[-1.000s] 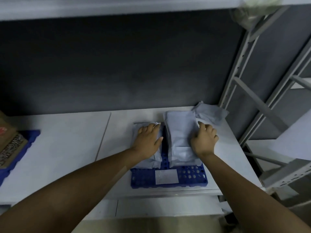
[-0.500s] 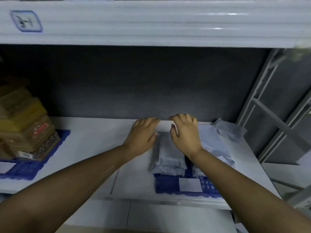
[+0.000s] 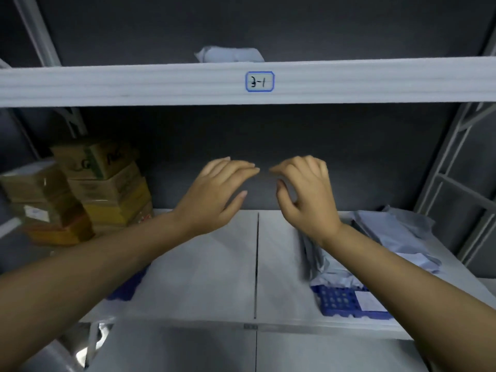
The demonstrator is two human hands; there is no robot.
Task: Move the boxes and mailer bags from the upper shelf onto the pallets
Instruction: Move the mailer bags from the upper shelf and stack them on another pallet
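Note:
A pale grey mailer bag (image 3: 229,54) lies on the upper shelf (image 3: 134,81), just above its white front beam. My left hand (image 3: 217,193) and my right hand (image 3: 306,194) hang in the air side by side below that beam, fingers loosely curled, holding nothing. On the lower shelf at the right, several grey mailer bags (image 3: 389,237) lie on a blue pallet (image 3: 343,304). At the left, stacked cardboard boxes (image 3: 102,189) stand on another blue pallet (image 3: 126,288), mostly hidden by my left forearm.
The beam carries a blue-framed label reading 3-1 (image 3: 259,81). The white lower shelf (image 3: 209,264) has a seam down its middle. Grey rack uprights and braces (image 3: 456,183) stand at the right. A dark back panel closes the rack.
Both hands have left the mailer bags on the right pallet and risen into the air. The view has tilted upward, bringing the upper shelf and its bag into sight.

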